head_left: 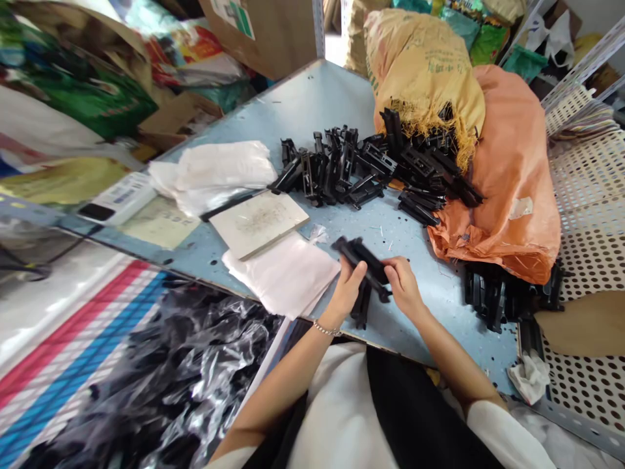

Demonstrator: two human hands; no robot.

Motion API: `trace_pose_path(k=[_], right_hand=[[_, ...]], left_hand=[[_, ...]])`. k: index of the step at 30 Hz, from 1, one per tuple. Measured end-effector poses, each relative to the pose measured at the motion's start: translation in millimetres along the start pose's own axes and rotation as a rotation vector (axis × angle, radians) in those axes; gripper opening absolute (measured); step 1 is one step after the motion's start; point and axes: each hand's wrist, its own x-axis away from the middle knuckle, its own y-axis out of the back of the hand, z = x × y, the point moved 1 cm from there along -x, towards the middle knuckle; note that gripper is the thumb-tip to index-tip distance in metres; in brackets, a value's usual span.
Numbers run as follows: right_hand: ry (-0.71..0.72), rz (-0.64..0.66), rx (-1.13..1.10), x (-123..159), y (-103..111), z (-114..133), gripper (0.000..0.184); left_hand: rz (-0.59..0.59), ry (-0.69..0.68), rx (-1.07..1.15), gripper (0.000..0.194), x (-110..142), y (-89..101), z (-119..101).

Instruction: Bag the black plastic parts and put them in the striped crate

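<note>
Both of my hands hold a long black plastic part (pixel 368 260) over the near side of the table. My left hand (pixel 349 283) is closed around its left side, thumb on top. At its right side, my right hand (pixel 403 280) grips with thumb and fingers. Another black part (pixel 360 306) lies beneath, by the table's front edge. Left of my hands, a stack of clear plastic bags (pixel 288 273) lies partly under a flat whitish board (pixel 258 221). Beyond them spreads a heap of similar black parts (pixel 336 163).
A yellow woven sack (pixel 420 58) and an orange sack (pixel 517 163) stand on the right, with more black parts (pixel 493 293) below. Folded white bags (pixel 224 169) lie at left. Below the table's left edge, a striped container (pixel 97 332) holds black parts in shiny bags (pixel 195 371).
</note>
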Motion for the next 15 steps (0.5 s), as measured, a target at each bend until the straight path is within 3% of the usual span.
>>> trace_pose_path(k=[4, 7, 9, 12, 15], right_hand=[[0.234, -0.031, 0.184, -10.4, 10.7, 17.0, 0.053], [0.367, 0.105, 0.303, -35.5, 13.1, 10.7, 0.052], [0.369, 0.165, 0.315, -43.9, 10.9, 9.0, 0.052], [0.306, 0.198, 0.253, -31.9, 5.0, 15.5, 0.053], [0.432, 0.270, 0.233, 4.6, -6.5, 26.6, 0.050]], left_hand=[[0.102, 0.102, 0.184, 0.051, 13.2, -1.9, -19.7], [0.126, 0.096, 0.116, 0.048, 26.9, -3.9, -29.5], [0.095, 0.092, 0.032, 0.048, 28.3, -2.2, -30.9], [0.006, 0.073, -0.044, 0.047, 17.6, 7.5, -29.7], [-0.089, 0.047, -0.067, 0.045, 2.2, 21.5, -29.2]])
